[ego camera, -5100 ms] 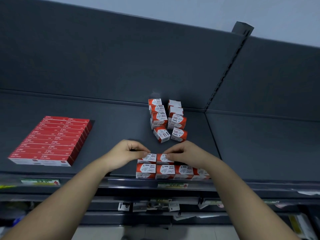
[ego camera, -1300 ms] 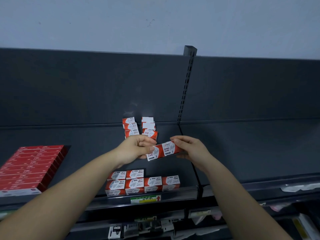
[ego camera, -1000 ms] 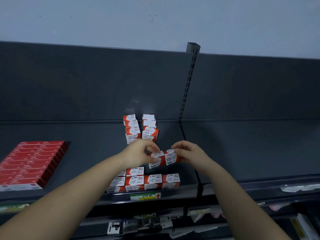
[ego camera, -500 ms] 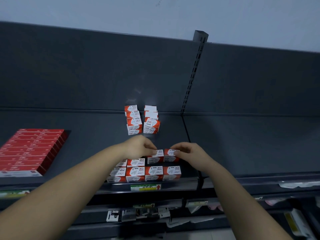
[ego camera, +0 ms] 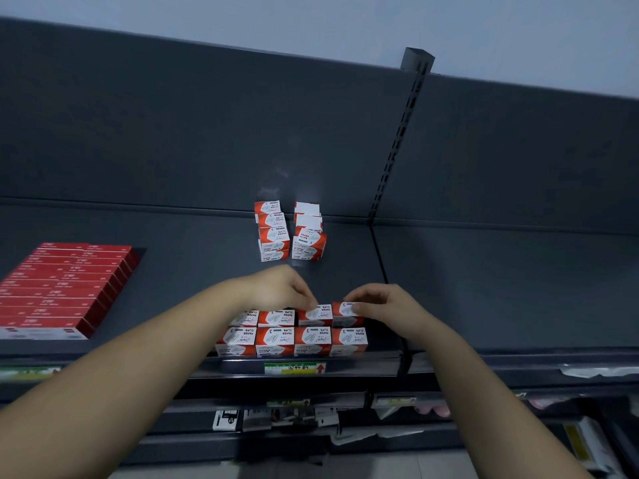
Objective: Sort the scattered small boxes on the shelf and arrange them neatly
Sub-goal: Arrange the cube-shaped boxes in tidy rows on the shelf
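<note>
Small red-and-white paper clip boxes lie in two rows at the front of the dark shelf (ego camera: 193, 271). The front row (ego camera: 292, 340) holds several boxes side by side. Behind it, the second row (ego camera: 273, 318) continues to the right with two boxes. My left hand (ego camera: 276, 288) pinches the left one (ego camera: 315, 314); my right hand (ego camera: 383, 304) pinches the right one (ego camera: 347, 311). Both boxes sit down in the row. Further back, two short columns of the same boxes (ego camera: 290, 233) stand near the shelf's back wall.
A flat block of long red boxes (ego camera: 62, 292) lies at the left of the shelf. A slotted upright (ego camera: 397, 143) divides the back panels. A price label (ego camera: 295, 368) sits on the shelf's front rail. Lower shelves hold small packaged goods (ego camera: 276, 416).
Both hands carried two boxes from mid-air above the shelf down and forward into the second row, to the right of the boxes there. The camera view tilted slightly.
</note>
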